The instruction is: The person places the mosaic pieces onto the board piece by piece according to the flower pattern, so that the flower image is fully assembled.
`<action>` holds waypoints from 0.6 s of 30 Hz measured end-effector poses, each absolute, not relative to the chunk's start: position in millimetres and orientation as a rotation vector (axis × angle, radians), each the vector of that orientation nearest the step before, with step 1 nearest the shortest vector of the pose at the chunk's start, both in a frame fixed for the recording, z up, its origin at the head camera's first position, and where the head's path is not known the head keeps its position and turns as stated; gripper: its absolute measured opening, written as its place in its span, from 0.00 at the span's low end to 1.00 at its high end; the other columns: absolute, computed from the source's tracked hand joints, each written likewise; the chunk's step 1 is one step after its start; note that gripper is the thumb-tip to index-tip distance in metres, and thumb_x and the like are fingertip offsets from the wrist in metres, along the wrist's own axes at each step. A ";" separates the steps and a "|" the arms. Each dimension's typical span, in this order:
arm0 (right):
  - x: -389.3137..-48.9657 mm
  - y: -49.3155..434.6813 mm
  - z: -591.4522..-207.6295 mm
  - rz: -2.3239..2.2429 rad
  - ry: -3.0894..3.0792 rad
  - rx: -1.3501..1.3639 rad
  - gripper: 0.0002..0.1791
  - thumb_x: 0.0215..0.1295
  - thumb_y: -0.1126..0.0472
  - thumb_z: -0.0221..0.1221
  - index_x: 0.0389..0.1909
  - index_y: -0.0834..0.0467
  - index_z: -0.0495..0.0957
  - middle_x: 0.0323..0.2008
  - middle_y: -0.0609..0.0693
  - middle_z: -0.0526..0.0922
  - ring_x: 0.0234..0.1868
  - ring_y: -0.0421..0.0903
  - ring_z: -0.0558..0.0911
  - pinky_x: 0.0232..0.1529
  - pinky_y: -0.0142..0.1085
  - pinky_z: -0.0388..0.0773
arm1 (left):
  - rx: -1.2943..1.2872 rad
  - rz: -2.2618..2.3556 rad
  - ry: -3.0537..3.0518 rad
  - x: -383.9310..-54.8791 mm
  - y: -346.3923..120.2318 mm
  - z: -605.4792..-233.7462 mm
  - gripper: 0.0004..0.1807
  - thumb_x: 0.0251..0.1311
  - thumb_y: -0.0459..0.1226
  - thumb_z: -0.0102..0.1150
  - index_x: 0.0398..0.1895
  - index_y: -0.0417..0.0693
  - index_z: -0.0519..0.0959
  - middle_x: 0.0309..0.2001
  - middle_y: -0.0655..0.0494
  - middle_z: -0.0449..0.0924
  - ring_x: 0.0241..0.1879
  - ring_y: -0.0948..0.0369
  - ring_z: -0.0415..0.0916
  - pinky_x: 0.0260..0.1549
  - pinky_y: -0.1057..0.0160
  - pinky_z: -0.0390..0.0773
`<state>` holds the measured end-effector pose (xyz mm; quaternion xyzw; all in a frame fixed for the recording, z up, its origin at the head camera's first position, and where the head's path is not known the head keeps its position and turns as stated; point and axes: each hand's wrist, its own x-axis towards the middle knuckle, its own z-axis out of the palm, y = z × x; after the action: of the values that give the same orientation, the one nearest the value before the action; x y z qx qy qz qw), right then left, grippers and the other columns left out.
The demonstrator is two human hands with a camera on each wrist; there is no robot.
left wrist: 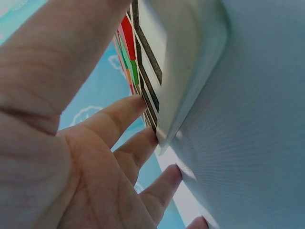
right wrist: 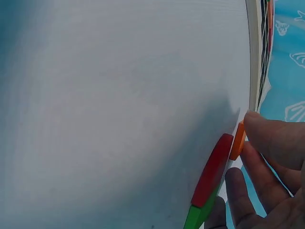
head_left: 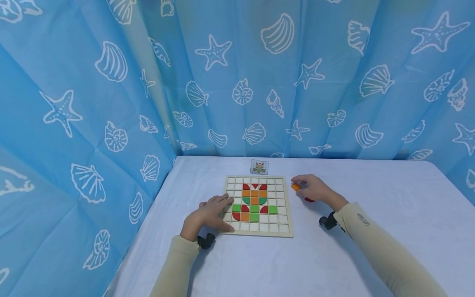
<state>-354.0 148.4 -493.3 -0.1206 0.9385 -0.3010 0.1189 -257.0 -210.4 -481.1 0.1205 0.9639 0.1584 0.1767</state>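
Observation:
A square grid board (head_left: pixel 259 235) lies on the table with red, orange and green tiles set in it in a flower-like pattern. My left hand (head_left: pixel 213 212) rests on its left side, fingers spread over the edge and thumb at the near left corner. Right of the board, my right hand (head_left: pixel 314 189) pinches a small orange tile (head_left: pixel 295 187) between thumb and fingertips. Under that hand lies a red tile (right wrist: pixel 213 169), with a green tile (right wrist: pixel 202 212) against it in the right wrist view; the head view shows only some red there.
A small pattern card (head_left: pixel 259 167) with a similar flower picture stands just behind the board. The white-covered table (head_left: pixel 389 198) reaches back to a blue curtain (head_left: pixel 230 115) with shell and starfish prints, which also runs along the left side.

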 end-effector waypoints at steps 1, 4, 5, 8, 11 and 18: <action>-354.6 148.1 -493.8 -0.879 2.749 -0.353 0.27 0.62 0.63 0.64 0.63 0.58 0.75 0.65 0.62 0.73 0.66 0.62 0.70 0.66 0.60 0.67 | 0.339 0.451 2.730 -257.1 -210.3 -481.3 0.54 0.44 0.57 0.76 0.76 0.62 0.59 0.79 0.56 0.52 0.77 0.48 0.48 0.70 0.35 0.55; -356.1 148.0 -495.2 -0.876 2.779 -0.356 0.24 0.60 0.65 0.65 0.60 0.59 0.77 0.62 0.61 0.76 0.62 0.60 0.73 0.65 0.58 0.69 | 0.328 0.457 2.726 -257.0 -210.1 -481.2 0.54 0.44 0.57 0.75 0.76 0.62 0.59 0.79 0.56 0.52 0.77 0.48 0.47 0.70 0.35 0.54; -356.2 148.2 -495.1 -0.875 2.790 -0.360 0.23 0.60 0.66 0.65 0.58 0.60 0.78 0.60 0.62 0.78 0.60 0.60 0.74 0.64 0.57 0.71 | 0.326 0.461 2.725 -257.1 -210.0 -481.0 0.54 0.44 0.57 0.75 0.76 0.62 0.59 0.79 0.56 0.52 0.77 0.48 0.47 0.70 0.35 0.54; -356.0 149.0 -494.5 -0.875 2.820 -0.352 0.21 0.58 0.67 0.66 0.54 0.62 0.80 0.55 0.62 0.80 0.55 0.58 0.76 0.61 0.55 0.74 | 0.324 0.466 2.722 -257.0 -209.5 -479.6 0.55 0.44 0.57 0.75 0.76 0.62 0.59 0.79 0.56 0.51 0.78 0.48 0.47 0.70 0.35 0.53; -355.9 149.3 -493.7 -0.875 2.825 -0.335 0.22 0.58 0.67 0.67 0.54 0.63 0.79 0.52 0.61 0.81 0.52 0.57 0.77 0.59 0.54 0.76 | 0.320 0.458 2.724 -256.9 -209.0 -478.2 0.55 0.44 0.58 0.75 0.76 0.62 0.59 0.79 0.56 0.51 0.78 0.48 0.46 0.71 0.35 0.53; -356.5 148.6 -495.6 -0.825 2.821 -0.292 0.24 0.60 0.65 0.66 0.59 0.64 0.76 0.50 0.61 0.80 0.49 0.55 0.76 0.57 0.50 0.78 | 0.312 0.461 2.715 -257.4 -208.7 -480.2 0.54 0.44 0.57 0.75 0.76 0.63 0.58 0.79 0.56 0.51 0.78 0.48 0.46 0.71 0.35 0.52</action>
<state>-356.5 148.6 -495.6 -0.0983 0.9509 -0.2781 0.0940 -257.4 -208.7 -480.2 0.1106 0.9629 0.1634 0.1843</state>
